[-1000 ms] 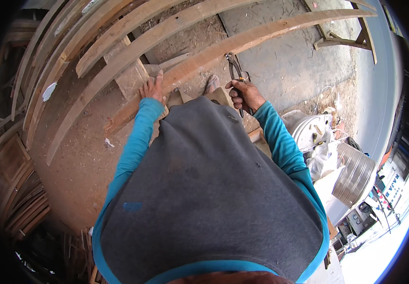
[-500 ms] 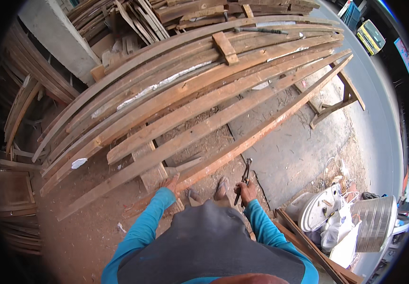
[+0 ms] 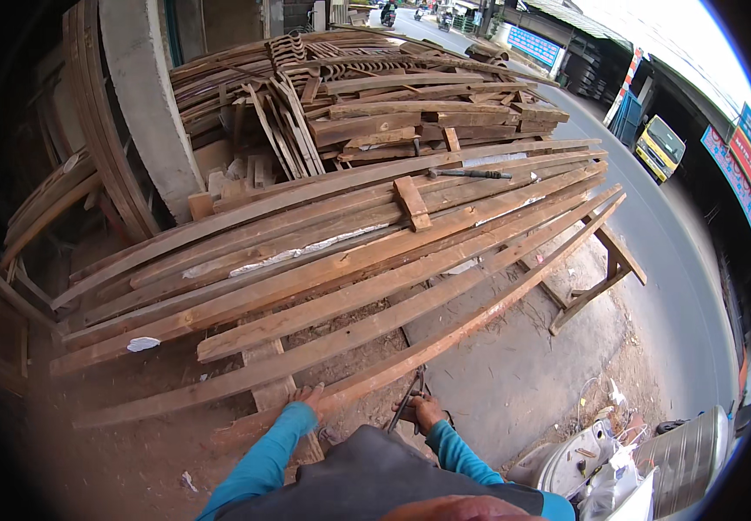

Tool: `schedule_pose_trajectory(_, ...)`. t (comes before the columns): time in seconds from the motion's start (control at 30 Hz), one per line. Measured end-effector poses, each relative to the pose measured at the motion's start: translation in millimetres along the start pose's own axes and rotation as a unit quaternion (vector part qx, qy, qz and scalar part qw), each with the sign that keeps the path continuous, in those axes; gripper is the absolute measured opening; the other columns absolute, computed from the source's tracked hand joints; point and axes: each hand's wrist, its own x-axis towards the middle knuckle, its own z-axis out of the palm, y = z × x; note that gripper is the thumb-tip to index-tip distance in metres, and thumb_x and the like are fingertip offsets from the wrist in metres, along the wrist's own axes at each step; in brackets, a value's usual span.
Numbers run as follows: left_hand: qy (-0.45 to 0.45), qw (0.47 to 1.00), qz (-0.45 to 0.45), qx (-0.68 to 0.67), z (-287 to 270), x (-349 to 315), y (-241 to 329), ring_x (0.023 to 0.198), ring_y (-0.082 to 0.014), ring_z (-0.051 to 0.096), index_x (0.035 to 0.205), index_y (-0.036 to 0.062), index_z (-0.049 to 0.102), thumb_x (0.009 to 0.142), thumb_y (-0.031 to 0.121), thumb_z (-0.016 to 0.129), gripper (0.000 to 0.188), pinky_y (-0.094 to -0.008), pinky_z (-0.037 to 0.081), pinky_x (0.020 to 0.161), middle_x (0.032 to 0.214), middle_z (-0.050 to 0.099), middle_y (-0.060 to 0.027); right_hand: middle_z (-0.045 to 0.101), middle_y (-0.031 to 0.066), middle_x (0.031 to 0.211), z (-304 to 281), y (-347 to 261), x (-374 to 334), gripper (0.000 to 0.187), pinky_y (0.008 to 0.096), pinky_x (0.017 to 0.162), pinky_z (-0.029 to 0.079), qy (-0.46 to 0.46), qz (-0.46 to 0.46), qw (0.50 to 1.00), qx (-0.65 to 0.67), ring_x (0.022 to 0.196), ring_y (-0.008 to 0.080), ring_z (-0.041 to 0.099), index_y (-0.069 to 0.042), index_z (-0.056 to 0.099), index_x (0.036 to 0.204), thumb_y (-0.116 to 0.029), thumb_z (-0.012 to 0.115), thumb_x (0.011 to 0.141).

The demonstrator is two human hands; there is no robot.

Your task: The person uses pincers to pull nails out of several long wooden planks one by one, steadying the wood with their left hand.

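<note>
My left hand [image 3: 304,401] grips the nearest long wooden beam [image 3: 375,379] close to its left end, with the fingers over the wood. A pair of dark long-handled pincers [image 3: 404,410] is held in my right hand [image 3: 428,412], just on the near side of that beam. The pincers' jaws point away from me and touch or overlap the beam's near edge; which one I cannot tell. Several more beams lie side by side beyond it, across a wooden support [image 3: 270,382] at the left and a trestle [image 3: 616,252] at the right.
A hammer [image 3: 473,174] and a short wood block [image 3: 412,204] lie on the far beams. Behind stands a large pile of timber [image 3: 393,130] beside a concrete pillar [image 3: 145,113]. A white tub [image 3: 566,460] and a metal drum [image 3: 684,456] stand at the lower right, with a road [image 3: 679,260] beyond.
My view has tilted up, showing more of the timber pile and road. My right hand has drawn the pincers closer to the nearest beam and my left hand. The left hand stays on the beam.
</note>
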Motion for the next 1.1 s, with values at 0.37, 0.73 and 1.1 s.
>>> schedule_pose_trajectory(0.37,0.047,0.997,0.004,0.058,1,15,16,0.143,-0.0419,0.031,0.157,0.0162,0.02,0.083,0.026,0.071,0.091,-0.052,0.023,0.12,0.152,0.036,-0.0209,0.067,0.0265,0.095,-44,27,40,0.031,0.0469,0.069,0.064,0.165,-0.035,0.981,0.099,0.081,0.0387,0.072,0.009,0.044,0.119,-0.001,0.04,0.09)
schedule_pose_trajectory(0.73,0.104,0.994,0.017,0.033,3,25,16,0.144,-0.042,0.029,0.154,0.0139,0.024,0.081,0.016,0.075,0.088,-0.055,0.021,0.12,0.151,0.035,-0.022,0.066,0.0279,0.111,2,-11,-11,0.048,0.0442,0.088,0.06,0.028,-0.028,0.995,-0.095,0.097,0.0365,0.071,0.01,0.034,0.139,-0.007,0.037,0.094)
schedule_pose_trajectory(1.1,0.099,0.993,-0.019,0.069,13,21,29,0.137,-0.0431,0.036,0.156,0.0205,0.019,0.078,0.01,0.077,0.097,-0.0586,0.028,0.114,0.143,0.039,-0.0196,0.066,0.028,0.115,-5,-21,-38,0.051,0.0422,0.089,0.059,-0.016,0.033,0.988,-0.151,0.102,0.0344,0.07,0.011,0.034,0.14,-0.006,0.037,0.092)
